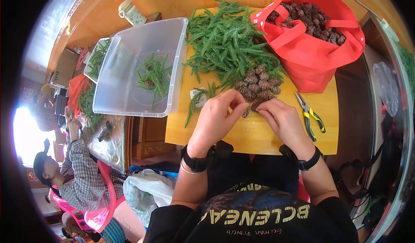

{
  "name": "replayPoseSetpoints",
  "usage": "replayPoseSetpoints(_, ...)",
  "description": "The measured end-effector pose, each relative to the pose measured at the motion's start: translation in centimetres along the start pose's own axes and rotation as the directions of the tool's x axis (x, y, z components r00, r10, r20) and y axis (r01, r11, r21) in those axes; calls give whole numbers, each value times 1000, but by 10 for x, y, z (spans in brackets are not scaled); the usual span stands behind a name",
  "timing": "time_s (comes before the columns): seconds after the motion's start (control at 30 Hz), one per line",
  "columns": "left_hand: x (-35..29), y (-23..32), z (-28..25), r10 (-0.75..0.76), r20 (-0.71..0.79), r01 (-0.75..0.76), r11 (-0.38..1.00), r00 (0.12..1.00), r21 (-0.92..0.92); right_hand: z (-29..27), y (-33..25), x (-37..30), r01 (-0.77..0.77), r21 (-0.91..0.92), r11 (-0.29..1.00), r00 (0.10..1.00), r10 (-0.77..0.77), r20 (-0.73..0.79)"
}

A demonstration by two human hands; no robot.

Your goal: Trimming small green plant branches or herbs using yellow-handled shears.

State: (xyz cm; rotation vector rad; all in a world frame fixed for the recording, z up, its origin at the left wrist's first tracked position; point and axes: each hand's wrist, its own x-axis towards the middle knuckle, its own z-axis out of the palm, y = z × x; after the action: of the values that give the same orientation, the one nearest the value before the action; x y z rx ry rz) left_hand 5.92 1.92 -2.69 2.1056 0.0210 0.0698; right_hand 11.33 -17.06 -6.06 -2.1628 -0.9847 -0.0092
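I'm watching the person's bare left hand (pixel 218 113) and bare right hand (pixel 284 121) meet low over a yellow wooden tabletop (pixel 194 135), near its close edge. The left thumb and forefinger curl together in a pinch, but I cannot tell whether anything thin sits between them. The right fingertips bunch against a dark brown scaly pine cone (pixel 258 103) — it lies just beside the left fingertips — and whether they truly grip it I cannot tell.

Just beyond both hands is a heap of brown pine cones (pixel 264 84), touching the near side of a broad pile of green needled sprigs (pixel 225 40). To the right, long-nosed pliers with yellow-and-black handles (pixel 307 112) lie on the tabletop, well apart from the left hand. Farther right and back stands a red fabric bag (pixel 315 68), open and heaped with more cones.

On the left, a small white card (pixel 199 99) lies partly under a green sprig. Past it sits a clear rectangular plastic bin (pixel 123 74), holding a few sprigs and cones. A pale lidded cup (pixel 131 13) stands behind the bin — and on the far left another person in a checked shirt (pixel 88 182) sits at a separate table.
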Motion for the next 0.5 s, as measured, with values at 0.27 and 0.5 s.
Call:
replayPoseSetpoints(0.27,1,-53,48,63,-30,-43,900,998,434,-25,-1,-16,-363,434,824,922,384,43)
replayPoseSetpoints(0.5,6,-43,40,60,-46,-56,995,997,81,-29,-1,-25,-210,388,897,960,265,-95)
